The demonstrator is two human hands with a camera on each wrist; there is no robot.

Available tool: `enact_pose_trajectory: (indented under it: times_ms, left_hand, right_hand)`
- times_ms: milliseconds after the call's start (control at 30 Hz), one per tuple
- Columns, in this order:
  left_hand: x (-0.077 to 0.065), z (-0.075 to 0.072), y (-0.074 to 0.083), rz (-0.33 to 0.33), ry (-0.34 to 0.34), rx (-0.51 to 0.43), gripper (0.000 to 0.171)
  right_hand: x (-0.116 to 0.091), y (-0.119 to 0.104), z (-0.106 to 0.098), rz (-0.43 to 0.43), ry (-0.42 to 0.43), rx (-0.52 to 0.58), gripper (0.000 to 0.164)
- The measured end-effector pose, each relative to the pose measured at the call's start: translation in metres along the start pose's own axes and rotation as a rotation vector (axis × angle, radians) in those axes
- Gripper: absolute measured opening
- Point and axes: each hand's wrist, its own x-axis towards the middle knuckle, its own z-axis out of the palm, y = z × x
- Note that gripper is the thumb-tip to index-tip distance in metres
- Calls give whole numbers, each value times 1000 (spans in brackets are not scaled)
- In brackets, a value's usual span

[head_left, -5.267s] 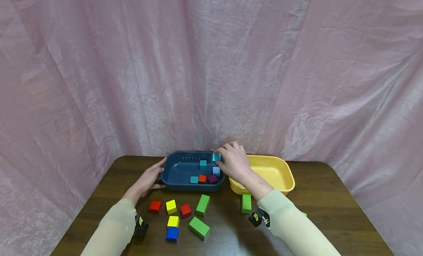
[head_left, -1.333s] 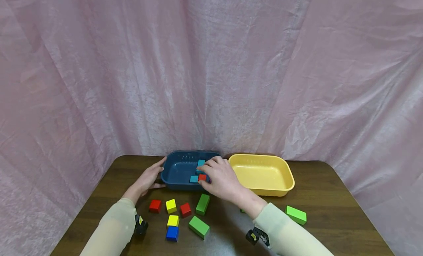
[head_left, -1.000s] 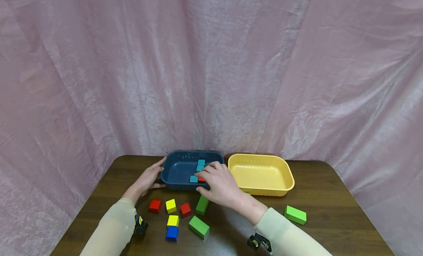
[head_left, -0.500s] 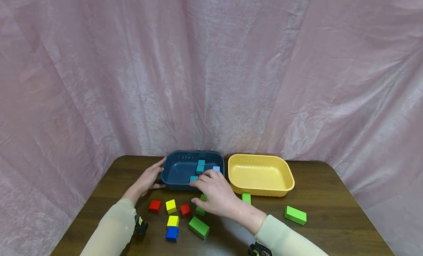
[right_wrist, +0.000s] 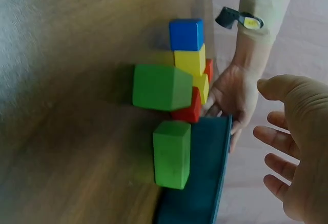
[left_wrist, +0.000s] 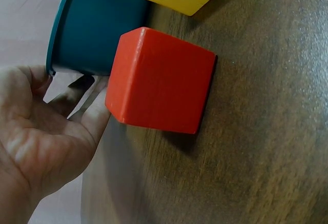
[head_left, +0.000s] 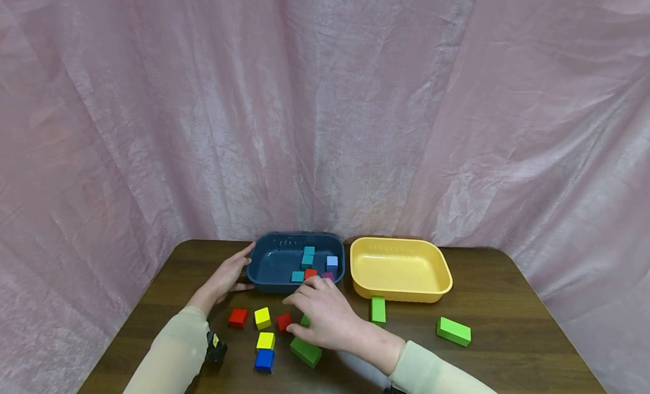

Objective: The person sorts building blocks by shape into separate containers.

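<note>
My left hand (head_left: 227,277) rests its outstretched fingers against the left end of a dark blue plastic tub (head_left: 269,288). In the left wrist view, a red cube (left_wrist: 161,83) on the table stands close to that hand. My right hand (head_left: 330,314) hangs with parted, slightly bent fingers over two green blocks and holds nothing. One green block (head_left: 306,353) shows below its thumb; the other green block (right_wrist: 171,155) is mostly hidden in the head view. Left of the right fingertips lies a second red cube (head_left: 284,322). Inside the tub sit two touching teal cubes (head_left: 307,262).
The tub also holds another teal block (head_left: 297,276), a red block (head_left: 311,274), a purple block (head_left: 328,275) and a light blue cube (head_left: 332,262). A yellow tub (head_left: 401,297) stands right of it. Yellow cubes (head_left: 262,319), a blue cube (head_left: 264,360) and more green blocks (head_left: 453,331) lie in front.
Earlier my right hand held a teal cube over the blue tub; that cube now lies against another teal one. The right hand has since come out toward the front. My left hand stayed put.
</note>
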Motion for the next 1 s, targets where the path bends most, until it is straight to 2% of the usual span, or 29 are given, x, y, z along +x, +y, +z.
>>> enact_pose_trajectory:
  times_ms: [467, 1000]
  left_hand:
    - [1, 0, -1, -6, 5, 1, 59]
    - [0, 0, -1, 0, -3, -10, 59]
  right_hand:
    - [-2, -14, 14, -3, -152, 119, 41]
    - [-2, -33, 39, -49, -214, 114, 41]
